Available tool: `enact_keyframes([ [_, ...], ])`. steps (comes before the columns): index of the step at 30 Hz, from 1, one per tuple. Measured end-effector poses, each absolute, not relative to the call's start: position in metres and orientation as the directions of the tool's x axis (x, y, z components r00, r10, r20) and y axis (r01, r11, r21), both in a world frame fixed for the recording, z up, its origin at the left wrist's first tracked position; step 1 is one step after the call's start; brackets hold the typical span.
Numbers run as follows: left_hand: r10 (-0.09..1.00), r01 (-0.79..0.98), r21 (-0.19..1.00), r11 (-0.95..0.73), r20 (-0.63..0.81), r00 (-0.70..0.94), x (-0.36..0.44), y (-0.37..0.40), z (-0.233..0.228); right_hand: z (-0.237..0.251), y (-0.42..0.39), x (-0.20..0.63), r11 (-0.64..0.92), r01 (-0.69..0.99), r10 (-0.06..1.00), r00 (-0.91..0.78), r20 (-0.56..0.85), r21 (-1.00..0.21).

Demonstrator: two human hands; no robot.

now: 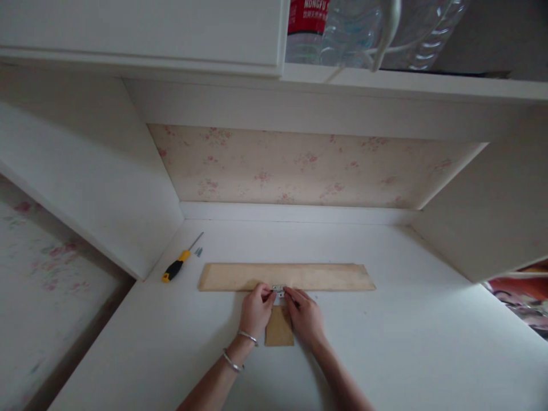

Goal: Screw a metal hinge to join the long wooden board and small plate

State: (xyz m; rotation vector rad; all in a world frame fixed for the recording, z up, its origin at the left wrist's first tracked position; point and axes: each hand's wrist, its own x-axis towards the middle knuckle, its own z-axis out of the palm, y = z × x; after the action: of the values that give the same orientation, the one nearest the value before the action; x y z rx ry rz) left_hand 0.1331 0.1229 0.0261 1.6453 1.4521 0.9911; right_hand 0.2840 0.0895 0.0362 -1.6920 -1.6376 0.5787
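Observation:
A long pale wooden board [317, 276] lies crosswise on the white desk [406, 342]. A small brown wooden piece [279, 331] lies against the board's near edge. A small metal hinge [278, 289] sits where the two pieces meet. My left hand [256, 311] pinches the hinge from the left, with two silver bangles on that wrist. My right hand [305, 315] pinches it from the right. Both hands partly cover the small piece.
A yellow-and-black screwdriver [177, 267] lies at the desk's back left, with a few small screws [198, 251] beside its tip. White side panels enclose the desk. Floral wallpaper covers the back. Plastic water bottles [342, 28] stand on the shelf above.

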Motion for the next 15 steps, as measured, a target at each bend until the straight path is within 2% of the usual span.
enact_keyframes([
  [10, 0.994, 0.435, 0.894, -0.105, 0.085, 0.067, 0.1333, 0.1237, 0.0270, 0.0345, 0.0908, 0.2839, 0.038, 0.726, 0.984, 0.092, 0.152, -0.687],
  [15, 0.994, 0.407, 0.908, -0.102, 0.077, 0.077, 0.1329, 0.1234, 0.0273, 0.0388, 0.0882, 0.2763, 0.084, 0.815, 0.985, 0.020, 0.174, -0.573],
])
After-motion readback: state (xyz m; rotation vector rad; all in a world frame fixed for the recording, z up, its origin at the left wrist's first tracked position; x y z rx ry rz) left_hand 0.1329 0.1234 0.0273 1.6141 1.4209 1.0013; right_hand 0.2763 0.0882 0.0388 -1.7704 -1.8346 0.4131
